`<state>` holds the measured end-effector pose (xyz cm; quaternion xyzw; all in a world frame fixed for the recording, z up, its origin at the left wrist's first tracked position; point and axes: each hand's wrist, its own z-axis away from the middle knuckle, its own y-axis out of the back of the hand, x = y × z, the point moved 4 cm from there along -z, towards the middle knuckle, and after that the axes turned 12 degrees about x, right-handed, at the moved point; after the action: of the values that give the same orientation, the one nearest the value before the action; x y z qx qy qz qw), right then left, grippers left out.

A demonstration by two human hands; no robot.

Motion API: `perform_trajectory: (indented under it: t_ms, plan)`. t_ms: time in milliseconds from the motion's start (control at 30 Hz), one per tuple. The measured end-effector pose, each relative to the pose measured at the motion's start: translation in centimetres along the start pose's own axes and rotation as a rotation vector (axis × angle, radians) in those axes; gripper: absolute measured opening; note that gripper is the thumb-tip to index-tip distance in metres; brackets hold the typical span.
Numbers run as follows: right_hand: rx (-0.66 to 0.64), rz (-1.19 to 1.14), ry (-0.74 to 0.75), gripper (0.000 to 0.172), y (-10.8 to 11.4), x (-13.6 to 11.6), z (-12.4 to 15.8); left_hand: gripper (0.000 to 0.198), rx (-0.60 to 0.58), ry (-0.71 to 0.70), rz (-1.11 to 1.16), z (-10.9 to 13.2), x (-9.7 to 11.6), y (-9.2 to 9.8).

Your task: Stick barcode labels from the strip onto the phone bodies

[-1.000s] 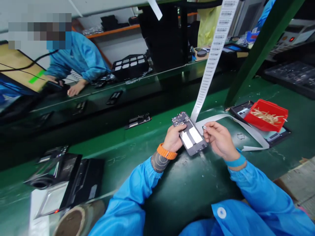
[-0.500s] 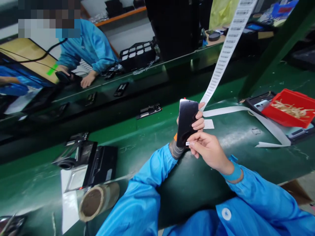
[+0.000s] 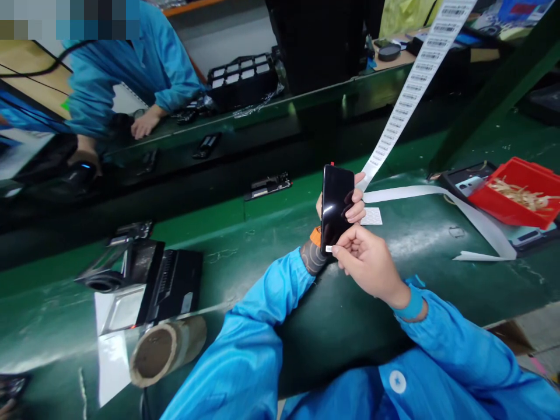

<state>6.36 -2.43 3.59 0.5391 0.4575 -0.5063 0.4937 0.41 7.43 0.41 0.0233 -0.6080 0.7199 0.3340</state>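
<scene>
A dark smartphone [image 3: 335, 201] stands tilted up, its glossy face towards me. Round its back and right edge curl the fingers of my left hand [image 3: 357, 211]. A strip of barcode labels [image 3: 413, 96] runs from beside those fingers to the top of the view; whether they grip it too I cannot tell. My right hand [image 3: 367, 262] pinches a small white label [image 3: 328, 249] with thumb and forefinger against the phone's lower end. How firmly the label sticks there is not visible. Just right of my left hand lies a white sticker sheet [image 3: 371, 216].
Bare backing strip [image 3: 406, 193] trails right towards a red tray [image 3: 516, 192] of pale rubber bands. A cardboard tube [image 3: 188, 344] and a black device [image 3: 179, 286] stand at left. Phone parts [image 3: 269, 185] lie beyond my hands. Across the bench works a person in a blue smock [image 3: 131, 64].
My right hand and the label have shifted slightly left and up along the phone's lower end. The phone is turned a little. Across the bench, the co-worker's hand with the dark scanner has moved left and down.
</scene>
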Motion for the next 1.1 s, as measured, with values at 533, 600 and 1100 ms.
perform_trajectory:
  t_ms: [533,600,1100]
  plan:
    - [-0.045,0.228,0.134,0.028,1.4,0.1,-1.4,0.056,0.17,-0.049,-0.012,0.9,1.1,-1.3]
    - [-0.063,0.162,0.09,0.028,1.5,0.6,-1.7,0.056,0.212,-0.078,0.0,0.8,1.4,-1.2]
    - [0.048,0.174,0.353,0.02,1.0,0.4,-0.2,0.065,0.025,-0.158,0.036,0.2,2.5,-0.5]
